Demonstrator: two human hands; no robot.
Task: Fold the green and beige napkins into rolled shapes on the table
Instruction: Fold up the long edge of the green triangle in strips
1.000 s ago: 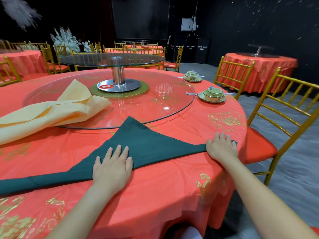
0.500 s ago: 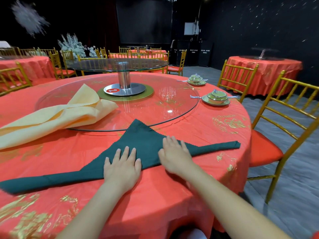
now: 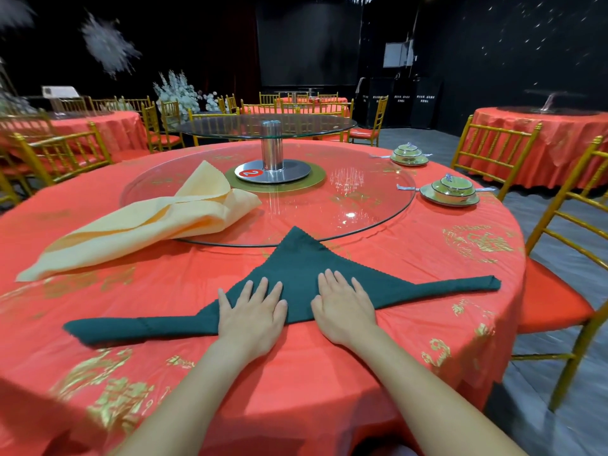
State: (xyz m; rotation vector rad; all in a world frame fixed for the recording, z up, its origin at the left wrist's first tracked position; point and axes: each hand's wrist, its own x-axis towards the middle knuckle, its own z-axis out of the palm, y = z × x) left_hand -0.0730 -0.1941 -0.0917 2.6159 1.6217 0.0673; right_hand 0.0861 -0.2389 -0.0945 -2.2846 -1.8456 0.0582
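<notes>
On the far right side of the round red surface (image 3: 411,258) stand two small bowls, the nearer green bowl (image 3: 453,189) and the farther green bowl (image 3: 409,153). Each one has its lid on and sits on its own green plate, so I cannot see what is inside. Both stand just outside the rim of the big glass wheel (image 3: 362,205) in the middle of the surface. A shiny metal post (image 3: 272,149) stands at the center of the wheel and holds up a smaller glass top (image 3: 230,126).

The green napkin (image 3: 297,258) lies flat on the red cloth right in front of me. It is dark green and looks like a wide triangle. Its tip points away from me and lies over the rim of the glass wheel. Its near side is a long thin band that runs out to the left and to the right like two arms. The slanted edges have tiny zigzags.

My left grip (image 3: 251,315) and my right grip (image 3: 343,307) lie side by side on the middle of that band. The palms are down and the fingers are straight and a bit spread. They press flat on the cloth and clasp nothing.

The beige napkin (image 3: 148,225) lies loose and bunched up on my left, well apart from the green one. Part of it is on the glass wheel and part is on the red cloth.
</notes>
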